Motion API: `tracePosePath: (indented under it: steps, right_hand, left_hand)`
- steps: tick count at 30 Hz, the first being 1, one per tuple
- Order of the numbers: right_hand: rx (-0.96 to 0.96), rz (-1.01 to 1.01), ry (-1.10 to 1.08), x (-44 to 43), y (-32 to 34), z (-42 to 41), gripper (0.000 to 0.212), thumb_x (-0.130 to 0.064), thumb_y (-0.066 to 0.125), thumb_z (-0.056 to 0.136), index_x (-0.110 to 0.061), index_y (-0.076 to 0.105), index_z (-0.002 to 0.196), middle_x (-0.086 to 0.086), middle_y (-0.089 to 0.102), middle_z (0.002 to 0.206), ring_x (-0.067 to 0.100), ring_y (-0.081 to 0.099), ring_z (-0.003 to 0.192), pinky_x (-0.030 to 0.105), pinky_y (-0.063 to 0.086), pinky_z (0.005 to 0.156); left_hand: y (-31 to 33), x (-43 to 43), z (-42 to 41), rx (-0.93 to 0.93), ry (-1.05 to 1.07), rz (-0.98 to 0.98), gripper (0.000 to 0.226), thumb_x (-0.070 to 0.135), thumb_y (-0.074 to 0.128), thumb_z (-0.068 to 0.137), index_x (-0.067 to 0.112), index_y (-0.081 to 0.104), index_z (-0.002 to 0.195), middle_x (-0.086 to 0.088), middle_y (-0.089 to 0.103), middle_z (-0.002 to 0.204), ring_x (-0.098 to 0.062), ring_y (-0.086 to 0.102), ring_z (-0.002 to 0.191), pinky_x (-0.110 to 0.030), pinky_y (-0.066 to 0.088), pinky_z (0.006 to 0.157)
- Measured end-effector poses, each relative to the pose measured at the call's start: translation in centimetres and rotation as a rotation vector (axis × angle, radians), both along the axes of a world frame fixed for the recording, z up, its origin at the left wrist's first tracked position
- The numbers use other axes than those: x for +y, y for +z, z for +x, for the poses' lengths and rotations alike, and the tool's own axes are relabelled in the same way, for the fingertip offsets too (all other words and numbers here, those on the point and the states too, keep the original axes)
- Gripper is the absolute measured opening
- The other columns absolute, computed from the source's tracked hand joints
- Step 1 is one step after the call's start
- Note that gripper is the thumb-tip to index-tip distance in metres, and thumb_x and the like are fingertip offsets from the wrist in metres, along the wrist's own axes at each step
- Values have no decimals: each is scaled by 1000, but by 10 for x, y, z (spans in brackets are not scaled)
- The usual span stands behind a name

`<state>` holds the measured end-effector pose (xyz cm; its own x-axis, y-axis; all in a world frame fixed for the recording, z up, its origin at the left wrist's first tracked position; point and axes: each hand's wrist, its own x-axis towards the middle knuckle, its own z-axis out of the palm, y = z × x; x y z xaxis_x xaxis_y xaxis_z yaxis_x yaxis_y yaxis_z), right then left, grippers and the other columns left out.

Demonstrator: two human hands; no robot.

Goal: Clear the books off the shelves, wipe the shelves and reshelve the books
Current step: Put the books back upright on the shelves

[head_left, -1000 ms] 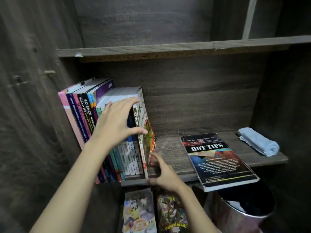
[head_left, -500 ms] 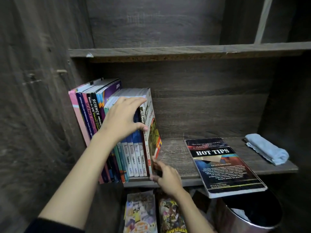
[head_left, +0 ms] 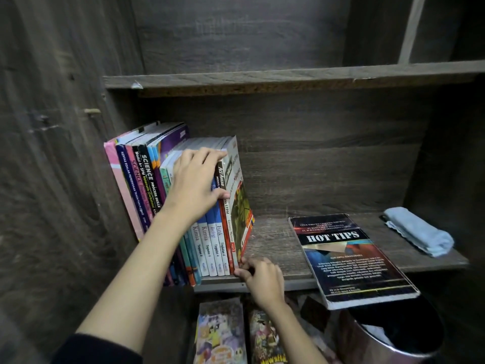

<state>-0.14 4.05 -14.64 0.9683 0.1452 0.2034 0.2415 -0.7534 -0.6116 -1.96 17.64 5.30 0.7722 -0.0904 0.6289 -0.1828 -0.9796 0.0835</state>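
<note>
— So, where do the books sit?

— The row of books (head_left: 147, 185) stands at the left end of the shelf (head_left: 275, 248), spines outward, leaning left against the cabinet's side wall. The end book (head_left: 240, 206), with a red and green cover, closes the row on the right.

— And the hands?

— The left hand (head_left: 195, 185) reaches in from lower left, arm stretched out. Its fingers (head_left: 207, 153) lie extended over the top edges of the shorter books, released rather than clenched, and the thumb presses a spine. The right hand (head_left: 262, 277) comes up from below the shelf's front edge, its curled fingers grasping the end book's lower corner.

— How do the books look?

— Taller pink, navy and purple ones on the left, then shorter white-spined ones marked Kimia, Biologi, Fizik.

— Anything else nearby?

— A dark "HOT TIPS" book (head_left: 349, 258) lies flat, overhanging the front edge. A folded pale blue cloth (head_left: 417, 235) rests at the right end. Below are two comics (head_left: 220, 332) and a metal bin (head_left: 393, 337).
</note>
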Motion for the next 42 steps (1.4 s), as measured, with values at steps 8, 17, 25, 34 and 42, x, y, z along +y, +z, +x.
tracePosePath:
  steps: [8,17,25,34,42]
  right_hand:
    - [-54,-59,-53,2,1,-5,31,-47,55,91,-26,68,110,-3,66,113,15,52,116,26,35,94]
    - [31,24,44,-4,0,-7,25,-41,60,90,-30,66,112,-9,66,115,11,50,116,25,31,95]
    - [-122,292,-46,-54,33,0,19,-18,61,88,-22,71,104,1,73,101,19,66,95,34,52,82]
    - [-201,-31,-496,-155,39,3,24,-17,56,89,-9,69,108,16,69,106,35,58,103,38,42,85]
    - [211,-155,-639,-219,26,3,59,-51,50,93,-7,42,131,16,43,136,35,44,125,42,41,95]
  left_hand:
    - [-2,-3,-1,-24,19,-6,80,38,75,73,21,37,142,4,43,134,-17,29,123,-31,22,103]
    - [-16,-18,-10,-47,110,12,87,28,70,83,15,16,150,-2,28,152,-21,22,140,-38,7,118]
    - [-59,-65,-18,-416,-10,-175,43,21,50,83,18,54,126,-4,53,131,-23,43,122,-41,29,104]
    - [-117,-132,-7,375,52,-511,21,29,45,94,22,58,109,-1,63,112,-25,58,104,-33,47,85]
    - [-173,-163,16,907,108,-591,46,46,44,94,5,62,100,-13,71,97,-30,69,90,-36,55,83]
